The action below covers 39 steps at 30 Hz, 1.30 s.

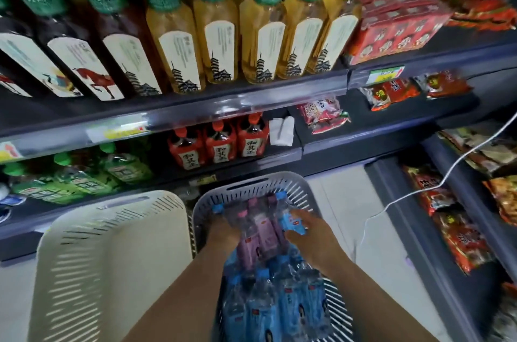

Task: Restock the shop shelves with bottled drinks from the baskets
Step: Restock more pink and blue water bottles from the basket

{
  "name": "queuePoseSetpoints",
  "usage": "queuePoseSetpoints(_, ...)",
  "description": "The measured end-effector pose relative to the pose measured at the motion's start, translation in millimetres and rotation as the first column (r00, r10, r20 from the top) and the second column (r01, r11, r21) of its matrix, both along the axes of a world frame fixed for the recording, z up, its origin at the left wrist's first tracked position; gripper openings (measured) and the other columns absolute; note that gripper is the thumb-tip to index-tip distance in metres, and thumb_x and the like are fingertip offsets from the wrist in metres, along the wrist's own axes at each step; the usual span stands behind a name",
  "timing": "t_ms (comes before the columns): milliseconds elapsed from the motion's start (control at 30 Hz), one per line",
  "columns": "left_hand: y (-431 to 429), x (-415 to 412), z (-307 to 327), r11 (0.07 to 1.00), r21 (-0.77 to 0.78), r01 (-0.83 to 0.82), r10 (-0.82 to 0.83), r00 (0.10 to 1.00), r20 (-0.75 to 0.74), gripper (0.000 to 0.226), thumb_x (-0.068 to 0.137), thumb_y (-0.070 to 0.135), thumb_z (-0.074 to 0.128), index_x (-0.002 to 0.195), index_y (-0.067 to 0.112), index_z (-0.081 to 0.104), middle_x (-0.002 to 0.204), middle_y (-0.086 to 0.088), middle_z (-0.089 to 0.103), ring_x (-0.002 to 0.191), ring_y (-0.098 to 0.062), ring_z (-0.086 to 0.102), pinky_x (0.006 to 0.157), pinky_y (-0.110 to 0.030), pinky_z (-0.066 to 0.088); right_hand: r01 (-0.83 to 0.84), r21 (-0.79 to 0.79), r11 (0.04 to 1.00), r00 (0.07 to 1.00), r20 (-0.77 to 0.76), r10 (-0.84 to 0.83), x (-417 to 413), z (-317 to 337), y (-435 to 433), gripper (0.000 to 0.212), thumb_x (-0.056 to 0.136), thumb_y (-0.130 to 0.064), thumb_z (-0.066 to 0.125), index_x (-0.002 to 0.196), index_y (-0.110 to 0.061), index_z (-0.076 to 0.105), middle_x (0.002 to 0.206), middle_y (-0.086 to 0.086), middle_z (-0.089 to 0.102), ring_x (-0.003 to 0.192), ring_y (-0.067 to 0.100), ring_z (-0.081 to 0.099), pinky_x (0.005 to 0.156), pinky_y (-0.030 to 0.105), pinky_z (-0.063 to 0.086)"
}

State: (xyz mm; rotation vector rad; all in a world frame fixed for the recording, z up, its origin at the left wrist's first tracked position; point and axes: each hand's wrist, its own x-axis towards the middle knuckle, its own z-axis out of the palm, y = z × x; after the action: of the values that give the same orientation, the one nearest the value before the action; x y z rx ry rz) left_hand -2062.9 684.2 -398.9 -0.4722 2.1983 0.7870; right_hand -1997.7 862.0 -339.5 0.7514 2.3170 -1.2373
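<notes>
Blue bottle (294, 222) pinched in right hand (313, 241) fingers (306, 214) — purple bottles (261, 232) beside left hand (223, 234).

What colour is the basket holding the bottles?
The basket is light grey, shown best in the head view.

Lighting was pretty dim and flat, with glare streaking the clear plastic shelf-edge strip (223, 106). Corners were smeared with motion blur, and the wide-angle lens bent the dark grey metal shelves (42, 114).
</notes>
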Motion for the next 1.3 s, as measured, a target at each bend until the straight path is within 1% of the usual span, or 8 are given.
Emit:
queuePoseSetpoints(167, 2, 9, -14, 0.996, -0.071, -0.053, 0.047, 0.995, -0.082, 0.06, 0.088, 0.017, 0.064, 0.138, -0.001, 0.036, 0.144, -0.021, 0.034, 0.129, -0.034, 0.04, 0.104, -0.036, 0.035, -0.044, -0.008, 0.999, 0.999, 0.002, 0.044, -7, -20, 7, 0.046, 0.086, -0.014, 0.068, 0.129, -0.018, 0.055, 0.108, -0.002, 0.061, 0.088, 0.011, 0.057, 0.067, 0.01, 0.041)
queuePoseSetpoints(267, -2, 8, -15, 0.997, -0.047, -0.058, 0.053, 0.993, -0.105, 0.056, 0.091, 0.008, 0.059, 0.138, -0.006, 0.031, 0.141, -0.026, 0.037, 0.128, -0.036, 0.041, 0.091, -0.017, 0.041, -0.123, 0.019, 0.992, 0.992, 0.022, 0.123, -14, -23, 8, 0.041, 0.086, -0.012, 0.065, 0.126, -0.02, 0.055, 0.111, 0.001, 0.064, 0.086, 0.012, 0.058, 0.074, 0.019, 0.046)
queuePoseSetpoints(367, -6, 10, -1, 0.999, -0.028, 0.035, -0.038, 0.99, -0.133, 0.057, 0.081, 0.005, 0.066, 0.13, 0.0, 0.036, 0.127, -0.021, 0.049, 0.111, -0.033, 0.054, 0.089, -0.033, 0.045, -0.232, 0.077, 0.97, 0.973, 0.011, 0.231, -24, -24, 8, 0.046, 0.087, -0.011, 0.062, 0.131, -0.02, 0.05, 0.124, 0.005, 0.057, 0.091, 0.011, 0.059, 0.074, 0.011, 0.044)
queuePoseSetpoints(533, -12, 20, 33, 1.0, -0.018, 0.018, -0.021, 0.971, -0.238, 0.077, 0.075, 0.022, 0.073, 0.136, 0.01, 0.027, 0.134, -0.011, 0.029, 0.111, -0.036, 0.052, 0.085, -0.039, 0.047, -0.425, 0.208, 0.881, 0.905, 0.111, 0.411, -51, -38, 1, 0.055, 0.09, -0.01, 0.056, 0.141, -0.009, 0.036, 0.144, 0.012, 0.036, 0.129, 0.027, 0.04, 0.107, 0.029, 0.035)
queuePoseSetpoints(867, -31, 38, 67, 0.98, 0.198, -0.024, 0.114, 0.883, -0.456, 0.063, 0.069, 0.01, 0.075, 0.119, 0.029, 0.042, 0.114, 0.005, 0.044, 0.089, 0.024, 0.04, 0.066, 0.0, 0.036, -0.556, 0.362, 0.748, 0.83, 0.289, 0.477, -66, -78, -13, 0.054, 0.089, -0.024, 0.056, 0.138, -0.012, 0.039, 0.137, 0.015, 0.042, 0.127, 0.031, 0.039, 0.107, 0.032, 0.032)
queuePoseSetpoints(1033, -37, 46, 68, 0.951, 0.299, -0.074, 0.203, 0.88, -0.428, 0.063, 0.071, 0.008, 0.077, 0.115, 0.036, 0.043, 0.106, 0.011, 0.061, 0.095, -0.004, 0.059, 0.075, -0.01, 0.044, -0.464, 0.135, 0.875, 0.87, 0.252, 0.423, -60, -85, -12, 0.05, 0.083, -0.022, 0.068, 0.126, -0.008, 0.048, 0.112, 0.012, 0.063, 0.096, 0.024, 0.061, 0.076, 0.023, 0.044)
queuePoseSetpoints(1100, -36, 48, 72, 0.941, 0.322, -0.107, 0.245, 0.872, -0.425, 0.063, 0.071, 0.008, 0.078, 0.119, 0.032, 0.044, 0.105, 0.014, 0.061, 0.096, -0.003, 0.059, 0.076, -0.013, 0.045, -0.436, 0.113, 0.893, 0.889, 0.212, 0.407, -58, -79, -9, 0.054, 0.073, -0.019, 0.076, 0.118, -0.009, 0.049, 0.09, 0.002, 0.062, 0.075, 0.013, 0.058, 0.06, 0.019, 0.041)
queuePoseSetpoints(1300, -39, 51, 102, 0.917, 0.36, -0.17, 0.328, 0.835, -0.442, 0.056, 0.071, 0.001, 0.077, 0.098, 0.038, 0.045, 0.096, 0.004, 0.063, 0.082, 0.003, 0.061, 0.065, -0.008, 0.046, -0.413, -0.014, 0.911, 0.904, 0.116, 0.412, -60, -35, 1, 0.04, 0.062, -0.01, 0.077, 0.095, -0.015, 0.056, 0.084, -0.002, 0.064, 0.068, 0.004, 0.058, 0.052, 0.011, 0.044)
